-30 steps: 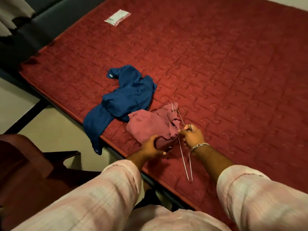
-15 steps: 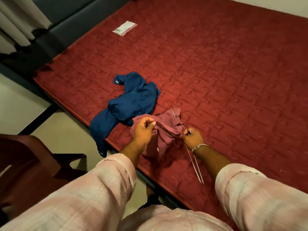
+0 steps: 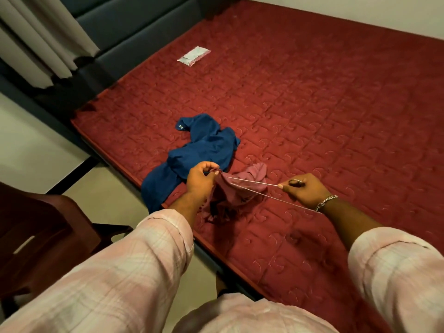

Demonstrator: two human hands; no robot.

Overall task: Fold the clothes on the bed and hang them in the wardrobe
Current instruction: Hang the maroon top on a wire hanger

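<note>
A crumpled pink garment point(image 3: 242, 188) lies near the front edge of the red quilted bed point(image 3: 312, 104). My left hand point(image 3: 201, 180) pinches the pink cloth, lifting it over one end of a thin wire hanger point(image 3: 259, 188). My right hand point(image 3: 304, 189) grips the hanger at its hook end; a bracelet sits on that wrist. The hanger lies nearly level between both hands, its left end tucked inside the cloth. A blue garment point(image 3: 204, 150) lies bunched just behind my left hand, one part draping over the bed's edge.
A small clear packet point(image 3: 194, 56) lies far back on the bed. A dark upholstered headboard point(image 3: 134, 27) and pale curtains point(image 3: 40, 37) stand at the back left. A brown wooden chair point(image 3: 45, 239) is on the floor at my left.
The hanger swung from pointing toward me to lying crosswise. My left hand lifted the pink cloth up over the hanger's end, and my right hand drew out to the right.
</note>
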